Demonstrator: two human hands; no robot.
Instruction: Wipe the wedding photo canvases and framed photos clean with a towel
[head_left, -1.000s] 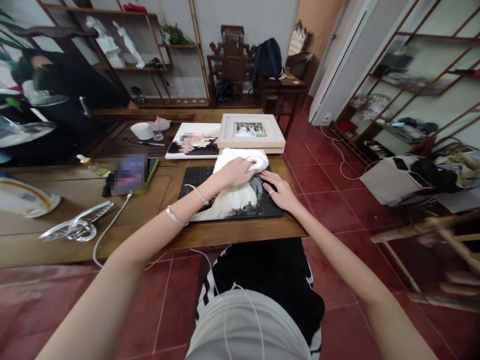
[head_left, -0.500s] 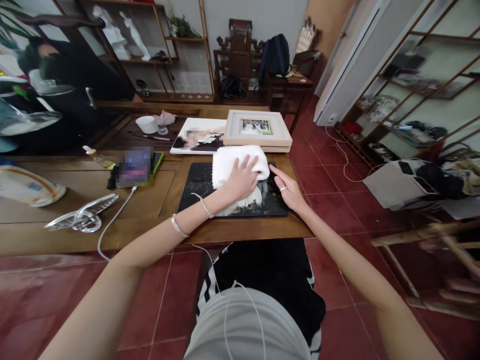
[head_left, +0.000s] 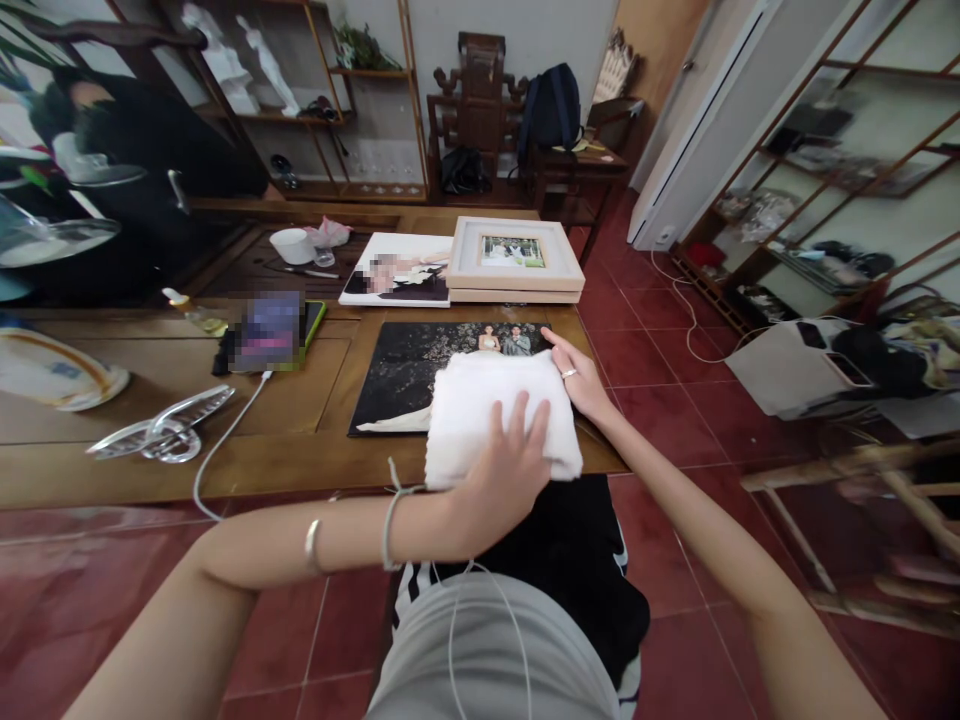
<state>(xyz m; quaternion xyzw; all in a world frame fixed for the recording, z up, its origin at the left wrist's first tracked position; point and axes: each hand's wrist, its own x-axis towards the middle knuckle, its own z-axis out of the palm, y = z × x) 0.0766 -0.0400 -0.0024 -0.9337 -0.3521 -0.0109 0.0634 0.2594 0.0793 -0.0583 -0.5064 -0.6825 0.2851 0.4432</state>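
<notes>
Likely soft and light (best pinched at a fold), the towel (head_left: 469,410) lies under the left hand (head_left: 504,475), grip splayed; at two o'clock, the right hand (head_left: 583,382) has an unclear grip.

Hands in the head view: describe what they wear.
The left hand has a pale cord-like bracelet with a loose end at its wrist and a silver-coloured bangle farther up; the right hand wears a slim ring. Both are gloveless, and no sleeves show.
</notes>
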